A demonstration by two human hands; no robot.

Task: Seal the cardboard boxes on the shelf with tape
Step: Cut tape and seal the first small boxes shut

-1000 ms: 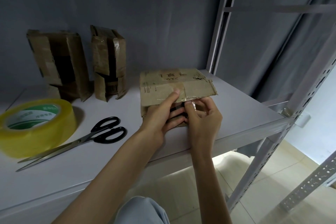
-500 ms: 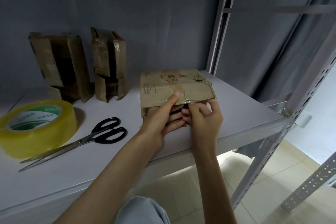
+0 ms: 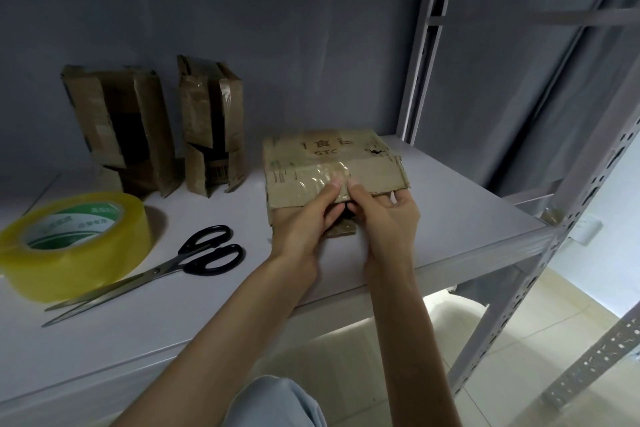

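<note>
Nearest: scissors (image 3: 157, 272) lie flat on the white shelf (image 3: 450, 218), blades toward front edge, w/ yellow tape roll (image 3: 74, 244) just beside on the left. Mid-shelf: L hand (image 3: 304, 218) & R hand (image 3: 388, 218) both grip the flat cardboard box (image 3: 332, 163) at its near edge, thumbs on top pressing clear tape strip (image 3: 322, 175), fingers curled under the flap. Far back, two upright boxes (image 3: 152, 125) stand by the grey wall.

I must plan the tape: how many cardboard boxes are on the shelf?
3: one flat box under both hands, two upright boxes by the back wall. None seems hidden.
</note>
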